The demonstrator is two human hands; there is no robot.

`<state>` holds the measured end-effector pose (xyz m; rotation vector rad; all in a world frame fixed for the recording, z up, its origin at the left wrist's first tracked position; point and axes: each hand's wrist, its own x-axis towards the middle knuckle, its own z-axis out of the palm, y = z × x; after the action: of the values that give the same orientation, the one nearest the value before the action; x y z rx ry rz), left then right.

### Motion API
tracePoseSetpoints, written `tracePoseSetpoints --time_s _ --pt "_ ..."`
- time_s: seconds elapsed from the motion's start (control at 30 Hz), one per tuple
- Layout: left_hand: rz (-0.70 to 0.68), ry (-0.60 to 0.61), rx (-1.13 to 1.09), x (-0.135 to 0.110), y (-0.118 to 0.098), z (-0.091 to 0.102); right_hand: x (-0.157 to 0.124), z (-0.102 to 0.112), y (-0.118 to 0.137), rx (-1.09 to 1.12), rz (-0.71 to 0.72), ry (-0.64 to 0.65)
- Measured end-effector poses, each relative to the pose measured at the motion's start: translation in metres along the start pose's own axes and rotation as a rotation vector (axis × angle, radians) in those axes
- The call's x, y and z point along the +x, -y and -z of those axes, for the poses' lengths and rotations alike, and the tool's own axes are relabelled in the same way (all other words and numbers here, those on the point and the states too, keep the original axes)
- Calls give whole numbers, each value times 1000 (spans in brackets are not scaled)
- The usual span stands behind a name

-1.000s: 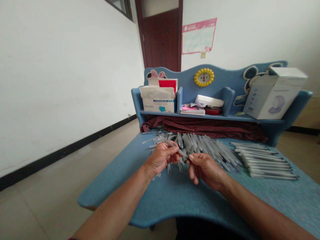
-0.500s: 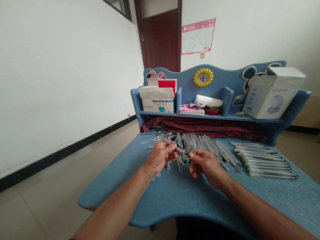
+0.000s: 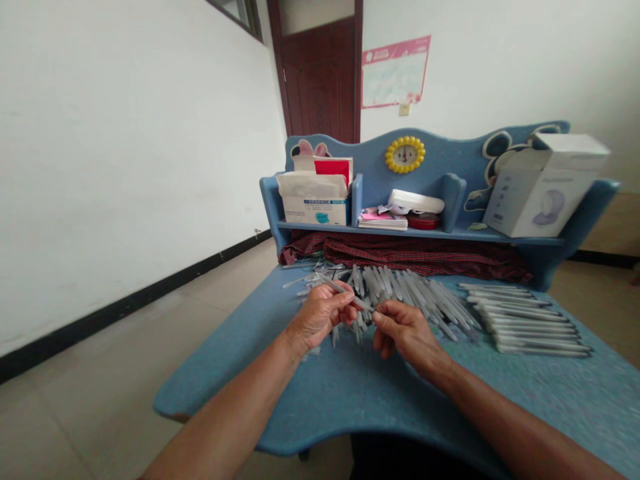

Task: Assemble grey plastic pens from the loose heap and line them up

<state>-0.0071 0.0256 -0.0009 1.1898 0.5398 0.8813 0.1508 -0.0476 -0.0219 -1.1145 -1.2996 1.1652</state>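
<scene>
My left hand (image 3: 320, 317) is closed around a slim grey-white pen (image 3: 362, 304), which slants down to the right between thumb and fingers. At the pen's lower right end, my right hand (image 3: 404, 331) pinches thumb against forefinger. Whatever small piece those fingertips hold is too small to make out. Behind both hands lies a spread pile of translucent grey pen barrels (image 3: 425, 293), partly covered by my fingers. To the right, several pens with dark ends (image 3: 535, 323) lie side by side in a row.
The blue desk (image 3: 320, 407) has a curved front edge. A dark red checked cloth (image 3: 400, 255) is bunched under the shelf. On the shelf stand a mask box (image 3: 315, 208), a pile of papers (image 3: 383, 222) and a white carton (image 3: 545, 193). A yellow flower clock (image 3: 405, 155) hangs above.
My right hand has moved slightly left, so its fingertips now meet the end of the pen. The left hand keeps its hold almost unmoved.
</scene>
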Motion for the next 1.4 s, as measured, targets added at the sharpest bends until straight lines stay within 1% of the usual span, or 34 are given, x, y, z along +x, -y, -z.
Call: tracePoseSetpoints --time_s 0.23,0.4,0.53,0.63,0.77,0.87,0.97,1.07,1.13,1.2,1.27,1.33,1.4 --pt "-14 -10 22 -1 -7 -3 1 -2 9 191 -91 65" --pt "-17 -9 36 2 -10 -2 8 2 9 312 -117 132" --pt "-15 1 44 3 -11 -3 10 4 7 350 -147 162" --pt "-20 3 53 3 -9 -3 7 4 7 318 -157 157" --pt "-32 -5 57 0 -5 -3 2 2 8 191 -108 115" --pt "-13 51 75 -3 -1 -5 -1 0 5 70 -41 81" --pt "23 88 162 -5 2 -6 -1 -1 1 -27 -15 58" --pt "64 100 344 -5 -1 -4 -1 1 -4 -73 -36 37" --pt "95 81 552 -7 -10 1 -1 2 -5 -82 -59 10" --pt "104 61 813 -11 -24 6 -1 4 -5 -82 -75 -17" --pt "69 101 1097 -18 -40 9 -1 6 -5 -80 -84 -26" --pt "16 173 1358 -27 -54 8 -1 7 -4 -86 -82 -17" --pt "2 229 1536 -36 -61 5 -2 8 -3 -106 -73 -2"
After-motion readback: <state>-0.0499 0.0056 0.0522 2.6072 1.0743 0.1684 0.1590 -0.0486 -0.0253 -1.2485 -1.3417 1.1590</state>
